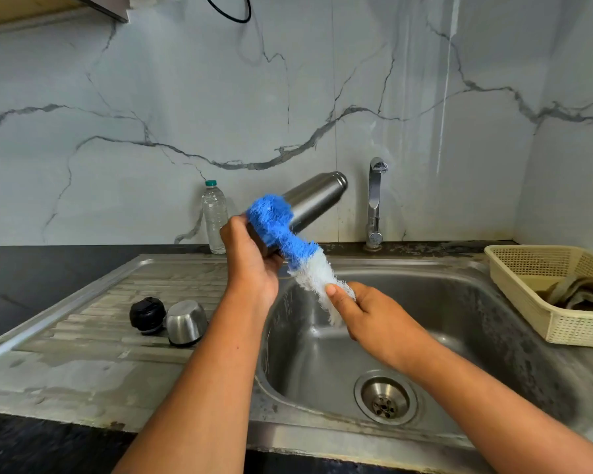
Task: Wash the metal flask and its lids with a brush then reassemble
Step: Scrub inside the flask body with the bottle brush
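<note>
The left hand (250,258) is curled round the lower end of the metal flask (317,196). Its fingers (235,230) are closed on the steel so that the mouth end is hidden in the grip, and the body slants up and to the right of those fingers, base pointing toward the tap (375,200). The brush (281,227) lies across the flask just beside the left fingers, its blue bristles against the steel. Its white bristles run down to the right hand (370,316), whose fingers (334,292) pinch the white end, thumb on top. Both hands are over the sink basin (459,302), the right fingers lower than the left ones and to their right. The two lids are in neither grip: the black lid (147,314) and the steel cup lid (186,322) stand side by side on the drainboard (100,336), below and to the left of the left fingers. Just behind the left fingers a clear water bottle (214,217) stands by the wall, at the edge of the dark tabletop (31,268). Well to the right of the right fingers, a cream basket (579,328) with a cloth (575,292) inside sits at the sink's edge.
</note>
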Demonstrator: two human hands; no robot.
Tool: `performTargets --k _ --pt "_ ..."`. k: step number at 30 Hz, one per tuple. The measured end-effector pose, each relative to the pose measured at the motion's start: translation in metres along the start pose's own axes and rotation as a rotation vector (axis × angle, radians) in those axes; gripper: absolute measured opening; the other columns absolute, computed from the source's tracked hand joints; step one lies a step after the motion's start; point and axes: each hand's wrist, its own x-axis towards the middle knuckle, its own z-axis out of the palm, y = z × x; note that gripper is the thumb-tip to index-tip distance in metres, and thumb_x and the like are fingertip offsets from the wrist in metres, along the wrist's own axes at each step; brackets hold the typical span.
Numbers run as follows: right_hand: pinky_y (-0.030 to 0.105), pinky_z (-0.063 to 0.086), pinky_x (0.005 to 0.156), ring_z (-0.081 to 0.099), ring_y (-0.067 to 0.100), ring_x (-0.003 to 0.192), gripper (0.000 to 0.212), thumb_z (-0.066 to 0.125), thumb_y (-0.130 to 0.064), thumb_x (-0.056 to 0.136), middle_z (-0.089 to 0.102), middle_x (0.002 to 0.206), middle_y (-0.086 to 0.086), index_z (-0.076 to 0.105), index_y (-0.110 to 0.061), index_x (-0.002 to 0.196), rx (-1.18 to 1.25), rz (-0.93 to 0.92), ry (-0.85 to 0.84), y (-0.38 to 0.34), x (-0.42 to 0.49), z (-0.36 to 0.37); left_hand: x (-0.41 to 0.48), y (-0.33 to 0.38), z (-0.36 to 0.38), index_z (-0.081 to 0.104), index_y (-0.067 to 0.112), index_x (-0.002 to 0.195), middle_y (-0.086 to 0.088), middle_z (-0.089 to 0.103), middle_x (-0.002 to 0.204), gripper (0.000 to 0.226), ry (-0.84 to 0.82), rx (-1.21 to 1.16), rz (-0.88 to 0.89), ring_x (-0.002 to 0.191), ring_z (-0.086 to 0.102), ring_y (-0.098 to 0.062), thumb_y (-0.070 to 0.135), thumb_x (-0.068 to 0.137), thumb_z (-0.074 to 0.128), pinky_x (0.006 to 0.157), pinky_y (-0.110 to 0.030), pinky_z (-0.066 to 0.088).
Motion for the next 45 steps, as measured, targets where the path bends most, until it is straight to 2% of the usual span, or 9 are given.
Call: performTargets --k 7,10,12,15,21,27,33,40,45 --pt "0.03 0.042 0.066 0.058 0.01 0.069 0.042 0.035 -0.066 0.1 0.06 0.073 -0.008 0.057 -0.031 0.091 -0.019 -0.002 0.044 -0.002 0.009 0.0 -0.001 -0.002 0.002 0.048 0.017 0.108 0.001 0.06 0.075 0.021 0.023 -0.059 -0.069 0.064 0.063 -0.015 0.032 0.094 0.051 0.067 -0.035 0.056" --pt "0.03 0.043 0.066 0.059 0.011 0.071 0.044 0.035 -0.066 0.1 0.062 0.075 -0.008 0.06 -0.03 0.096 -0.047 0.018 0.043 0.005 0.005 -0.009 0.004 0.005 -0.003 0.055 0.016 0.126 -0.011 0.066 0.11 0.042 0.05 -0.107 -0.044 0.09 0.066 -0.027 0.037 0.089 0.056 0.073 -0.041 0.058" --pt "0.03 0.045 0.067 0.061 0.011 0.075 0.047 0.034 -0.067 0.1 0.065 0.08 -0.007 0.061 -0.029 0.1 -0.062 0.029 0.065 0.009 0.005 -0.014 0.002 0.005 -0.001 0.053 0.019 0.121 -0.012 0.061 0.118 0.046 0.066 -0.062 -0.007 0.093 0.065 -0.029 0.04 0.081 0.058 0.064 -0.036 0.057" --pt "0.029 0.047 0.069 0.062 0.01 0.082 0.051 0.032 -0.066 0.1 0.067 0.09 -0.005 0.062 -0.025 0.106 -0.051 0.03 0.118 0.007 0.011 -0.016 -0.005 -0.002 0.006 0.051 0.022 0.111 -0.01 0.062 0.112 0.042 0.043 0.091 0.026 0.089 0.064 -0.029 0.042 0.074 0.055 0.051 -0.028 0.048" --pt "0.032 0.05 0.074 0.063 0.01 0.083 0.048 0.033 -0.068 0.1 0.067 0.09 -0.006 0.061 -0.029 0.103 -0.106 0.025 0.093 0.012 0.005 -0.018 -0.009 0.001 -0.001 0.051 0.027 0.098 -0.004 0.062 0.102 0.029 0.147 0.237 0.214 0.079 0.061 -0.021 0.047 0.078 0.045 0.05 -0.025 0.041" --pt "0.029 0.048 0.069 0.062 0.01 0.079 0.048 0.034 -0.065 0.101 0.067 0.086 -0.005 0.061 -0.026 0.102 -0.091 0.013 0.126 0.005 0.004 -0.018 -0.016 0.001 0.003 0.05 0.027 0.09 0.007 0.055 0.085 0.011 0.191 0.309 0.346 0.073 0.054 -0.013 0.024 0.098 0.044 0.052 -0.026 0.044" --pt "0.029 0.044 0.065 0.06 0.01 0.071 0.046 0.036 -0.065 0.101 0.064 0.078 -0.007 0.06 -0.026 0.097 -0.031 -0.006 0.067 -0.008 0.001 -0.002 -0.016 -0.007 0.003 0.053 0.042 0.07 0.006 0.052 0.08 0.015 0.143 0.377 0.359 0.078 0.048 -0.021 0.053 0.071 0.043 0.068 -0.045 0.039" --pt "0.031 0.041 0.063 0.054 0.003 0.073 0.044 0.031 -0.059 0.105 0.06 0.081 -0.011 0.058 -0.024 0.109 -0.145 0.091 0.272 0.011 0.008 -0.04 -0.014 0.003 0.002 0.051 0.025 0.095 -0.001 0.06 0.099 0.008 0.208 0.265 0.331 0.086 0.064 -0.02 0.028 0.098 0.044 0.051 -0.026 0.049" --pt "0.028 0.047 0.066 0.062 0.007 0.078 0.044 0.035 -0.063 0.102 0.067 0.086 -0.008 0.061 -0.028 0.107 -0.109 0.014 0.118 0.002 0.0 -0.012 -0.009 -0.004 0.001 0.051 0.026 0.088 0.005 0.057 0.086 0.01 0.241 0.294 0.365 0.078 0.057 -0.019 0.028 0.095 0.045 0.056 -0.031 0.047"
